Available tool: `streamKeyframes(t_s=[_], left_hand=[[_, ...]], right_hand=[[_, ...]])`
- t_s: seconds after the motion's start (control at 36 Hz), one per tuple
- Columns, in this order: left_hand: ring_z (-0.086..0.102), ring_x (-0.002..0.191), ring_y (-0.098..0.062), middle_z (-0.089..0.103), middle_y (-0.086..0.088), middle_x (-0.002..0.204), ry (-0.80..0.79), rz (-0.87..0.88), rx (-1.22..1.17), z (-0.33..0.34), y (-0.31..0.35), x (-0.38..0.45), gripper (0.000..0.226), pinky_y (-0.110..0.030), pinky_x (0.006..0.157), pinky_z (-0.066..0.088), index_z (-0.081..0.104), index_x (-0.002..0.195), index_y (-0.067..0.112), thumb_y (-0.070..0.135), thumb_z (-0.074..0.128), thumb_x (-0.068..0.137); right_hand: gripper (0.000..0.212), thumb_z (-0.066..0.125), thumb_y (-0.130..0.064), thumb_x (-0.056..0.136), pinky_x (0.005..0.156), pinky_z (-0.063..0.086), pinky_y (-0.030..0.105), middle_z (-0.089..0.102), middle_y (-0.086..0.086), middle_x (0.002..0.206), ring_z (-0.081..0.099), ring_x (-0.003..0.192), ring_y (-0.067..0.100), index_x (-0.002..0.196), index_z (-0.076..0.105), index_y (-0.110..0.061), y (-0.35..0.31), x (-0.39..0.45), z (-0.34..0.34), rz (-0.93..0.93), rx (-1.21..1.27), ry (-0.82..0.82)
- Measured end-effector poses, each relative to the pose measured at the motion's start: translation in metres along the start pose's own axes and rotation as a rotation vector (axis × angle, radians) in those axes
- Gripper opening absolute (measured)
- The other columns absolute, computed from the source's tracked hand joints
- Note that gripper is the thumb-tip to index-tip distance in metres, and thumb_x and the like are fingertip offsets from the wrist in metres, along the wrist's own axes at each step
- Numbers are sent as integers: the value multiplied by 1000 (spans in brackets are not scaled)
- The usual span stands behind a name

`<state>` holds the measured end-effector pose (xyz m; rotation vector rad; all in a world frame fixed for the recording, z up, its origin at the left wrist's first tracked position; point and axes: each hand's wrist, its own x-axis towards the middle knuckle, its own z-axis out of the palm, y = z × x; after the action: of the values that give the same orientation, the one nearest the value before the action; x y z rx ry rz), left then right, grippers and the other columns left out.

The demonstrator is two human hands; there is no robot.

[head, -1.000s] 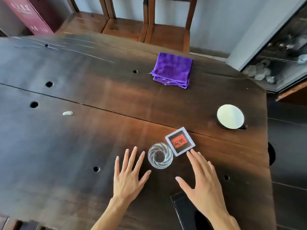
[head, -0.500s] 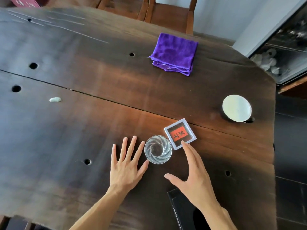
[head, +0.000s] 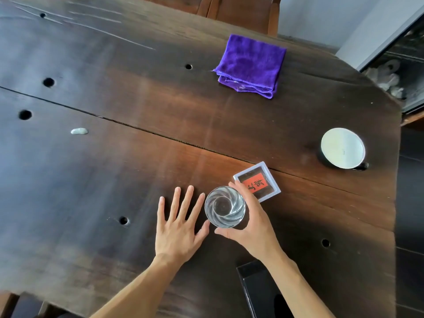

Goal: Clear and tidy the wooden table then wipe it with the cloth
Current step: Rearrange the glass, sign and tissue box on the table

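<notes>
Your right hand [head: 254, 222] shifted off framed square tile [head: 258, 181], now curled around swirl glass [head: 224, 206] near front of counter [head: 114, 168]. Left hand [head: 177, 228] flat, spread, holding nothing. Clearing begins; purple cloth [head: 251, 65] folded at far side, untouched.

The right hand [head: 254, 223] hides a corner of the framed tile [head: 258, 181].

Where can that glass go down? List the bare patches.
Widest bare wood: the table left of the left hand, past the white smear. Also free between purple cloth and white cup. Crowded: the glass in the right hand against the framed card.
</notes>
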<state>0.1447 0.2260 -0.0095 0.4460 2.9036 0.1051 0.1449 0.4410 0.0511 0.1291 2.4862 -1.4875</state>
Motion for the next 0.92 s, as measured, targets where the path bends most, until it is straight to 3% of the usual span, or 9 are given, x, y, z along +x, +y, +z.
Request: streamKeyframes(t_s=[0.22,0.39,0.53,0.58,0.75,0.92], left_hand=[[4,160,-27,13,1,172,5,-5,-1,0,0,0,69,-63,124,14,15,163,34,63,31,102],[6,160,-27,14,1,172,18,-7,3,-1,0,-1,70,-62,125,13,16,162,35,63,36,101],[8,160,-27,14,1,172,18,-12,6,-3,1,-1,70,-62,125,13,19,162,35,62,36,100],[10,159,-27,16,1,172,28,-10,-2,-4,2,-1,69,-62,125,13,22,162,35,61,36,100],[14,158,-26,20,2,170,31,-29,1,-6,2,-1,67,-61,124,16,29,160,35,60,34,98],[15,158,-26,23,1,170,56,-33,3,-5,2,-2,67,-61,124,16,30,159,34,61,31,98]], right_hand=[[79,88,-44,70,105,36,7,49,-30,137,47,133,0,136,45,-40,-8,1,1,-59,7,54],[80,89,-42,70,105,38,8,51,-25,138,47,133,-2,136,45,-37,-11,-1,-4,-34,20,57],[80,91,-38,69,101,37,4,48,-39,133,46,131,-5,134,45,-41,-19,-5,-16,-43,47,75],[80,91,-37,69,101,37,5,48,-37,134,46,132,-4,134,46,-39,-22,-7,-24,-30,66,86],[80,90,-38,68,101,46,13,52,-27,135,51,130,6,136,48,-27,-29,-11,-54,-9,123,173],[80,88,-39,68,97,46,11,52,-29,135,53,129,6,135,49,-25,-19,-15,-89,18,144,286]])
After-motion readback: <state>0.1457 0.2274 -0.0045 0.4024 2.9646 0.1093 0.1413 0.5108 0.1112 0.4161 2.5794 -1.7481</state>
